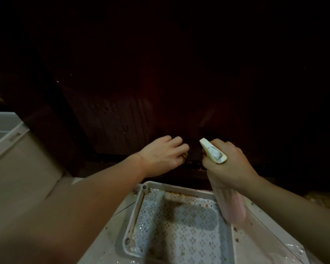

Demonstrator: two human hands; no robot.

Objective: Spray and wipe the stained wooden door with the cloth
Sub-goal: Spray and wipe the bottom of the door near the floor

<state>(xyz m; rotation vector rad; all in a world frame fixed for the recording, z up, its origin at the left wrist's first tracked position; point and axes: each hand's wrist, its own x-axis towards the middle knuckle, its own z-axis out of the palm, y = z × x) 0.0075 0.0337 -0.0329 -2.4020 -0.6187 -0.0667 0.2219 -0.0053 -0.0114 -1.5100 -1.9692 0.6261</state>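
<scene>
The dark wooden door [122,103] fills the upper part of the view, and it is dim up there, but streaks of liquid run down its lower panel and pale specks dot the surface. Down at the bottom edge, the left hand [163,156] is curled against the wood with the fingers bent under. A small yellowish-green bit peeks out beneath the fingertips; that may be the cloth [185,154], though too little of it shows to be sure. To the right, just beside it, the right hand [228,168] is wrapped firmly around the neck of a spray bottle [232,204]. The bottle's pinkish body hangs down below the fist, and its pale cream nozzle head [213,151] points up and left toward the door. Whether a finger sits on the trigger cannot be seen. Beneath both forearms lies a white perforated tray [179,241], its mesh floor flecked with coloured crumbs. At the far left stands a pale plastic bin [6,138], close beside the door frame.
</scene>
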